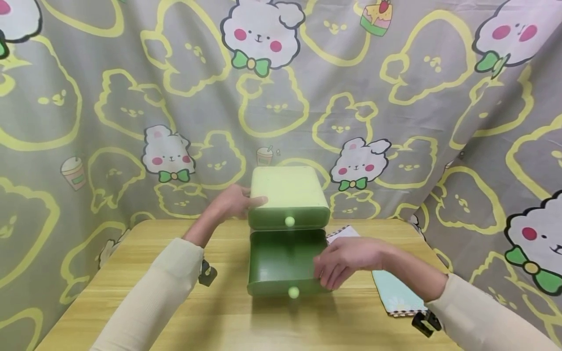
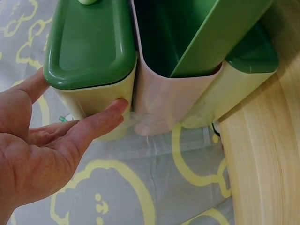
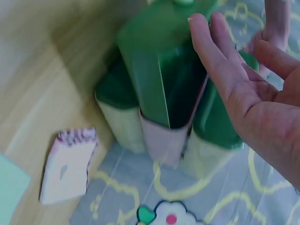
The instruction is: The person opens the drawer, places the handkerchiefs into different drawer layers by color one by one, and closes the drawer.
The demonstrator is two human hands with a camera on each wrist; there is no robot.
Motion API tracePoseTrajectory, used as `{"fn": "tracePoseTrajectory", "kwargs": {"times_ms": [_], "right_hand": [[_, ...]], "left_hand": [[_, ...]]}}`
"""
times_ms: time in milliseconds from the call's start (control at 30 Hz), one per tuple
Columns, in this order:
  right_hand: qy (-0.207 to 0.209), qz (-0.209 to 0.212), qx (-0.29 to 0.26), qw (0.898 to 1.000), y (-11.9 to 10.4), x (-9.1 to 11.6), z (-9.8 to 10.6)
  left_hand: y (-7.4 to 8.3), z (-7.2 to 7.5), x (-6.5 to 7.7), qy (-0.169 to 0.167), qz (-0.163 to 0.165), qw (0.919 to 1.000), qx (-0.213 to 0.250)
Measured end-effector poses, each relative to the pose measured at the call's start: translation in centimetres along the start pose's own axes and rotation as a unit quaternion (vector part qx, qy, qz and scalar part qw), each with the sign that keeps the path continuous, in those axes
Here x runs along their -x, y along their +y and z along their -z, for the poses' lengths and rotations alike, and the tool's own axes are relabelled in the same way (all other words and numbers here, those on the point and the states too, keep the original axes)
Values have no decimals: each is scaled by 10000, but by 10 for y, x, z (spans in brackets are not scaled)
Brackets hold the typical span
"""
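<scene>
A small drawer cabinet with a cream top and green drawer fronts stands on the table. Its middle drawer, with a pale round knob, is pulled out, and its visible inside holds nothing. My left hand rests against the cabinet's upper left, one finger lying over the top; the left wrist view shows a finger along the cream side. My right hand is at the drawer's right edge near the front. In the right wrist view its fingers extend straight beside the drawer.
Right of the cabinet lie a white patterned-edge paper item and a mint-green one on the wooden table. A grey curtain with cartoon animals hangs close behind. Below the pulled-out drawer is another closed drawer.
</scene>
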State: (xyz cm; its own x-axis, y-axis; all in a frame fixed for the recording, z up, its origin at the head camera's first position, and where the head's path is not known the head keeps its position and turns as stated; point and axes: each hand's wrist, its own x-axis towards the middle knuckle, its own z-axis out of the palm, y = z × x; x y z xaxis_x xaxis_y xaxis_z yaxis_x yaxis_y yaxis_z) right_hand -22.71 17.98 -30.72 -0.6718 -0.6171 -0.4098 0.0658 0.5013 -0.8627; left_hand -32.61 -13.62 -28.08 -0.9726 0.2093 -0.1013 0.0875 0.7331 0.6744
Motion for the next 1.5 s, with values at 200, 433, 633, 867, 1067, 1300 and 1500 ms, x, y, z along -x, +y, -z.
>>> {"fn": "tracePoseTrajectory", "kwargs": {"times_ms": [200,433,633,867,1067,1300,1500], "right_hand": [[432,-91,-114,9990,4,3,35],[690,-172,-250,9972,19,7,61],[1064,-187,-195,9940,31,12,78],[1361,-349,-207,9899,54,23,98],[1563,-483,-292,9861,79,37,116],[1738,-662,-325,9820,107,55,127],[1838,-731,-528,9788,135,65,134]], "left_hand": [[0,0,0,8,3,10000,34],[0,-1,0,0,49,10000,67],[1,0,0,-1,51,10000,85],[1,-1,0,-7,47,10000,80],[0,-1,0,-17,36,10000,24],[0,0,1,18,12,10000,-53],[-1,-1,0,25,30,10000,-7]]}}
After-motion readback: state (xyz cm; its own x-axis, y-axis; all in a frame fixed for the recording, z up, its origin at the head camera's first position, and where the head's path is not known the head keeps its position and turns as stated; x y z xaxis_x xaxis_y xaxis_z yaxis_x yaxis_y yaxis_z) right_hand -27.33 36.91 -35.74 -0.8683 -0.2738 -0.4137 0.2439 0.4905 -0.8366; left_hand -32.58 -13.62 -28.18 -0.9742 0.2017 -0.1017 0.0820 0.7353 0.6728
